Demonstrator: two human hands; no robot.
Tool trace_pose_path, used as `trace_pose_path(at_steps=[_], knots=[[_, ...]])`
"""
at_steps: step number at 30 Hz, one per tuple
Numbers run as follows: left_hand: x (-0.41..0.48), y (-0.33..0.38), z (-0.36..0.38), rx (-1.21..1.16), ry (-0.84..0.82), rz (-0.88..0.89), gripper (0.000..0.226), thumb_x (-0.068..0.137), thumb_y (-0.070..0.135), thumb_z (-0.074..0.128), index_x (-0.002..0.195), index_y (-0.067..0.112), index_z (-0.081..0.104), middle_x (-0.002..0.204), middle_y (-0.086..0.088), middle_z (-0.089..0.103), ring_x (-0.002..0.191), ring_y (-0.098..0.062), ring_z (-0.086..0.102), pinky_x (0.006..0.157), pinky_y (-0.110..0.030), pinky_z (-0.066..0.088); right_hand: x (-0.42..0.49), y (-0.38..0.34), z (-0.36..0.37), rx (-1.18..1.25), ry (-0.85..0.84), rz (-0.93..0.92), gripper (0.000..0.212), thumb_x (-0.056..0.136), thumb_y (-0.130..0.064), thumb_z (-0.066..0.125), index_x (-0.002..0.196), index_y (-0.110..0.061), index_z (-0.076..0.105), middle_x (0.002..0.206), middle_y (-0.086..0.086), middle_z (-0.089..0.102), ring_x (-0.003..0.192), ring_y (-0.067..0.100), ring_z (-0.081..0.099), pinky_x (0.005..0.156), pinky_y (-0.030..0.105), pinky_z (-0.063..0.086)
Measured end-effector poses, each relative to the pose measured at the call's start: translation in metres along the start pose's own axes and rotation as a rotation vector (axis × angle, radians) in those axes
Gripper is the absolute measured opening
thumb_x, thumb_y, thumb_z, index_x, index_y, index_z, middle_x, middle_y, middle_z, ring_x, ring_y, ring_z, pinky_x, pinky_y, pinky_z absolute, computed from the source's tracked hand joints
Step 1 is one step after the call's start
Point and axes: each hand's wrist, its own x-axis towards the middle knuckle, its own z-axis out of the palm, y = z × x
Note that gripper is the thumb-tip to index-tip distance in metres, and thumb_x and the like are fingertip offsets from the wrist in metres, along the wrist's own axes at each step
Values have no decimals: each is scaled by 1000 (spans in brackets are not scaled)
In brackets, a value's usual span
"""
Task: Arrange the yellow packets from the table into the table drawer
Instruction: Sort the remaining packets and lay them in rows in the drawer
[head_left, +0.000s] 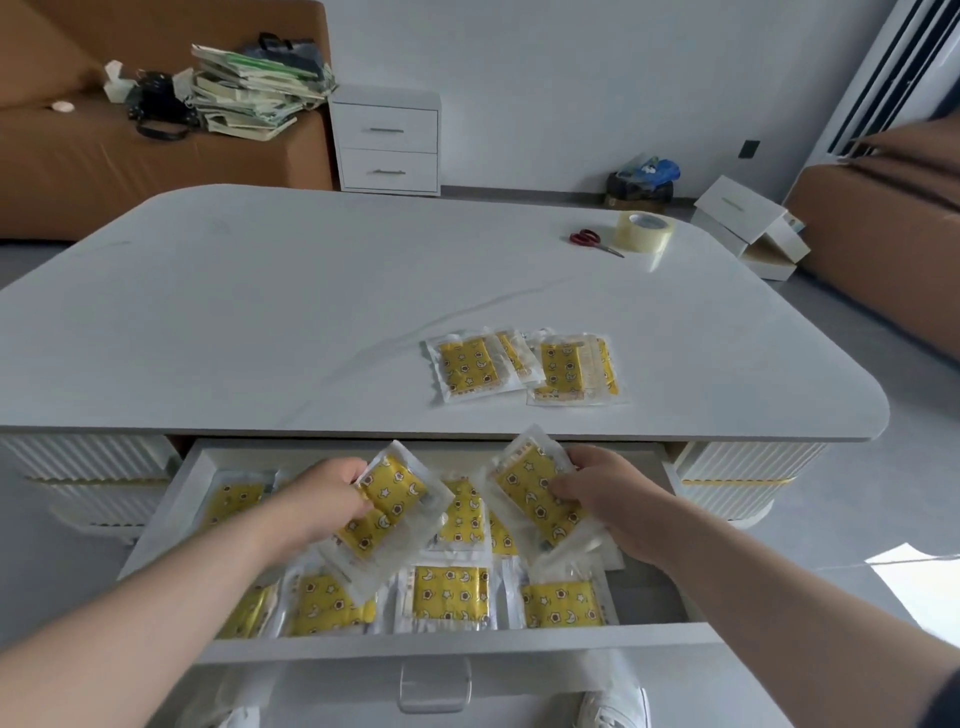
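The table drawer (452, 644) is pulled open below the white table (260, 312). Several yellow packets in clear wrap lie inside it, such as one at the front (451, 592). My left hand (322, 493) grips a yellow packet (387, 512) tilted above the drawer's middle. My right hand (602, 493) holds another yellow packet (537, 501) over the drawer's right part. A small pile of yellow packets (524, 366) stays on the tabletop, behind the drawer and to the right.
Red-handled scissors (592, 240) and a tape roll (644, 231) lie at the table's far right. A white nightstand (387, 140) and a brown sofa (78, 156) with stacked papers stand behind. White boxes (748, 223) sit on the floor at right.
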Motion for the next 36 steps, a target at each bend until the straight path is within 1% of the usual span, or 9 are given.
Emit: trace_pose_path(at_steps=[5,10,13,15,21,26,29,31,36], knots=[[3,-2,-38,298,-62,66,12,86,1,59,80,12,56,76,-5,58,66,-15,49,59,-26,36,2,-14,28,-106,-61,-83,29,90,-8,61,107,-31,67,98,1,74,91,21,70,90,42,55],[5,-21,-58,571,-179,43,14,85,5,58,93,15,64,86,0,63,70,-13,55,61,-27,44,3,-25,60,-218,-131,-120,23,88,-6,61,101,-23,69,100,7,72,95,26,68,86,37,55],[6,-32,-63,690,-241,-10,18,84,2,55,94,15,62,79,2,57,63,-12,49,51,-22,38,8,-27,76,-274,-150,-117,21,86,-8,63,102,-21,70,100,7,72,96,26,68,91,41,55],[8,-38,-64,733,-268,-36,22,83,-1,52,93,17,62,80,1,56,63,-12,49,50,-22,39,12,-27,85,-298,-157,-107,26,85,-9,65,107,-21,71,100,5,72,95,24,67,90,38,56],[15,-58,-72,807,-299,-71,22,84,-1,53,96,14,63,87,-1,57,72,-15,53,55,-23,42,21,-24,116,-365,-207,-98,28,87,-7,64,113,-17,70,89,-3,66,74,10,59,54,14,44],[16,-72,-68,882,-339,-97,30,87,-3,47,108,11,63,90,0,57,71,-12,50,56,-21,41,29,-28,155,-454,-286,-159,29,88,-8,62,116,-15,68,103,5,67,79,14,59,61,16,50],[16,-79,-59,910,-358,-106,38,90,-2,44,122,11,58,114,-5,59,87,-17,54,69,-24,44,30,-29,174,-518,-341,-203,29,90,-6,58,116,-14,68,102,8,66,76,14,56,64,21,50],[16,-85,-54,905,-349,-103,39,91,-3,42,122,13,58,115,-4,58,95,-19,56,73,-25,44,32,-27,184,-549,-379,-214,31,91,-3,53,117,-12,66,96,7,63,76,15,55,62,20,49],[15,-93,-54,906,-319,-92,36,88,-5,40,113,13,59,99,-1,52,78,-15,49,57,-20,38,34,-21,199,-591,-407,-215,29,91,-2,51,115,-12,65,88,3,60,76,16,57,63,23,49]])
